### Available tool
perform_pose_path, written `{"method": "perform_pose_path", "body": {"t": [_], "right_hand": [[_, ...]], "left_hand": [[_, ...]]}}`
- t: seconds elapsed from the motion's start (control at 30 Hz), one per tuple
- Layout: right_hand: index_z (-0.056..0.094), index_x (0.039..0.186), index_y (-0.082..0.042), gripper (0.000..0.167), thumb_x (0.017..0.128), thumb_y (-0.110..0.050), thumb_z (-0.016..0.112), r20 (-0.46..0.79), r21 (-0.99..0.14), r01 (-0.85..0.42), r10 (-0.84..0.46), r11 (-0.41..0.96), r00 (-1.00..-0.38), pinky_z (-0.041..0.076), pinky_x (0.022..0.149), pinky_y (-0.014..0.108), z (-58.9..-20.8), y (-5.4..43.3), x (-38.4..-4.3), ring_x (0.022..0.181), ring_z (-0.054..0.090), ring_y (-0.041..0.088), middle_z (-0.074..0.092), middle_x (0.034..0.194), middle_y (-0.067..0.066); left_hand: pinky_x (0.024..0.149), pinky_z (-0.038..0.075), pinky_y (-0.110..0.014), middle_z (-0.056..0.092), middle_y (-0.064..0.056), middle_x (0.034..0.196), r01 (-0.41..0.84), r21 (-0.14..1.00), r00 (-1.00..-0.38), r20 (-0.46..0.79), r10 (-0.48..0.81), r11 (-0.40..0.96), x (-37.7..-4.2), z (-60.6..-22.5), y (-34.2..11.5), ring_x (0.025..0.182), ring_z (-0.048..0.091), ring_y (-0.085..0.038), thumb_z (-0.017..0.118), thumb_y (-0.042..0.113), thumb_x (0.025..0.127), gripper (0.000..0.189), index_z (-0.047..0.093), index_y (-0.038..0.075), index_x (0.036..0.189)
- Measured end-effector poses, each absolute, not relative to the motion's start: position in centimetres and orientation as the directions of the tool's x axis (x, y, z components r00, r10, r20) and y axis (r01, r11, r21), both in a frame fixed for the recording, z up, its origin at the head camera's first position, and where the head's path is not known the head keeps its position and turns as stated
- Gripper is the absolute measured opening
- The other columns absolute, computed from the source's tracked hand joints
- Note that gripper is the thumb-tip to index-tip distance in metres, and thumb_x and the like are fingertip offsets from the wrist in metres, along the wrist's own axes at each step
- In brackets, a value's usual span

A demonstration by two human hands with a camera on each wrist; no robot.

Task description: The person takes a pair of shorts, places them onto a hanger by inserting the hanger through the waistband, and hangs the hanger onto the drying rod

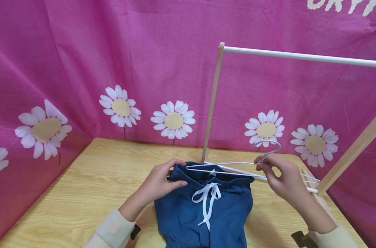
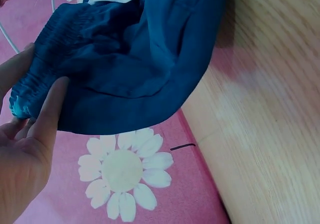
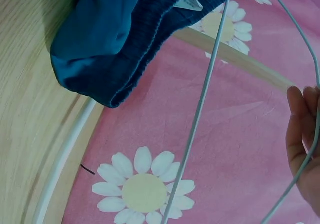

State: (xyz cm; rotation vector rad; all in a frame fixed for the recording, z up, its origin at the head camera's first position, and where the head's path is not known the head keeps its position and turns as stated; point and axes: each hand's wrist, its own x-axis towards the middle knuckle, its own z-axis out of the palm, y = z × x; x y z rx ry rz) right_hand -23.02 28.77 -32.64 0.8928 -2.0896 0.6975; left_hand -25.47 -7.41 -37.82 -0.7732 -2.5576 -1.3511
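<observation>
A pair of navy pants (image 1: 228,212), with an elastic waist and a white drawstring (image 1: 210,201) tied in a bow, is held above the table with its lower part cut off by the frame. My left hand (image 1: 158,179) grips the waistband's left side, thumb in front and fingers behind. My right hand (image 1: 284,177) pinches a white wire hanger (image 1: 237,162) just below its hook. The hanger's left end reaches into the waist opening near my left fingers; its right end sticks out beyond the pants. In the right wrist view the waistband's right side (image 3: 142,59) hangs unheld.
A drying rack with wooden posts (image 1: 213,100) and a white top rod (image 1: 299,56) stands behind and right of the pants. Its lower white rod (image 1: 312,189) runs near the table. Pink cloth (image 1: 163,51) with printed daisies walls the wooden table (image 1: 113,172).
</observation>
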Motion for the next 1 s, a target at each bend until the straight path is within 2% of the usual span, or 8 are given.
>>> {"method": "perform_pose_path", "body": {"t": [0.17,0.27,0.4,0.5,0.67,0.87,1.0], "right_hand": [[0.068,0.084,-0.007,0.037,0.071,0.028,0.068,0.811,-0.177,-0.807,-0.382,0.563,-0.444,0.049,0.080,0.008,-33.2,28.8,-23.2,0.080,0.066,-0.002,0.073,0.086,0.004],[0.069,0.085,-0.007,0.039,0.069,0.029,0.069,0.817,-0.169,-0.815,-0.384,0.554,-0.431,0.049,0.079,0.008,-33.6,28.8,-23.3,0.079,0.066,-0.002,0.072,0.086,0.005],[0.069,0.085,-0.008,0.041,0.069,0.030,0.069,0.819,-0.171,-0.820,-0.384,0.546,-0.427,0.049,0.079,0.008,-33.8,28.7,-23.3,0.079,0.065,-0.002,0.072,0.086,0.006],[0.069,0.085,-0.008,0.041,0.070,0.029,0.070,0.805,-0.182,-0.819,-0.395,0.544,-0.442,0.049,0.079,0.008,-33.8,28.6,-23.1,0.079,0.066,0.001,0.072,0.087,0.005],[0.067,0.084,-0.009,0.038,0.074,0.027,0.070,0.770,-0.227,-0.802,-0.403,0.552,-0.495,0.050,0.080,0.009,-33.9,28.4,-22.7,0.085,0.065,0.001,0.073,0.090,0.003],[0.068,0.086,-0.009,0.045,0.067,0.031,0.071,0.791,-0.193,-0.838,-0.424,0.511,-0.441,0.050,0.081,0.010,-34.4,28.1,-22.8,0.084,0.065,0.005,0.073,0.089,0.003],[0.071,0.093,-0.007,0.043,0.069,0.029,0.071,0.798,-0.168,-0.845,-0.433,0.508,-0.419,0.050,0.081,0.009,-34.7,27.8,-22.8,0.082,0.065,0.007,0.072,0.089,0.003]], "left_hand": [[0.079,0.061,-0.036,0.065,-0.009,0.133,0.484,0.750,-0.867,0.340,0.364,0.451,-25.4,-37.7,-7.5,0.120,0.064,-0.039,0.085,0.012,0.082,0.055,0.061,0.015,0.131],[0.078,0.061,-0.032,0.067,-0.007,0.129,0.477,0.754,-0.872,0.342,0.350,0.452,-25.4,-37.7,-7.4,0.112,0.068,-0.033,0.085,0.018,0.084,0.051,0.062,0.015,0.129],[0.079,0.059,-0.027,0.071,-0.002,0.118,0.475,0.743,-0.878,0.367,0.306,0.472,-25.4,-37.8,-7.0,0.095,0.069,-0.017,0.074,0.025,0.095,0.031,0.067,0.014,0.123],[0.080,0.059,-0.030,0.072,-0.002,0.114,0.489,0.725,-0.872,0.402,0.279,0.484,-25.5,-37.9,-6.9,0.093,0.067,-0.016,0.064,0.018,0.100,0.019,0.069,0.012,0.118],[0.078,0.056,-0.029,0.071,-0.005,0.118,0.477,0.732,-0.879,0.392,0.271,0.486,-25.3,-37.9,-6.8,0.094,0.063,-0.019,0.062,0.006,0.094,0.024,0.070,0.010,0.116],[0.069,0.050,-0.025,0.071,-0.005,0.119,0.479,0.731,-0.878,0.381,0.291,0.487,-25.0,-37.8,-6.8,0.079,0.055,-0.017,0.057,0.003,0.095,0.026,0.071,0.009,0.116],[0.073,0.052,-0.025,0.073,-0.004,0.115,0.510,0.705,-0.860,0.398,0.321,0.493,-24.9,-37.8,-6.7,0.084,0.058,-0.015,0.056,0.001,0.096,0.025,0.073,0.009,0.111]]}}
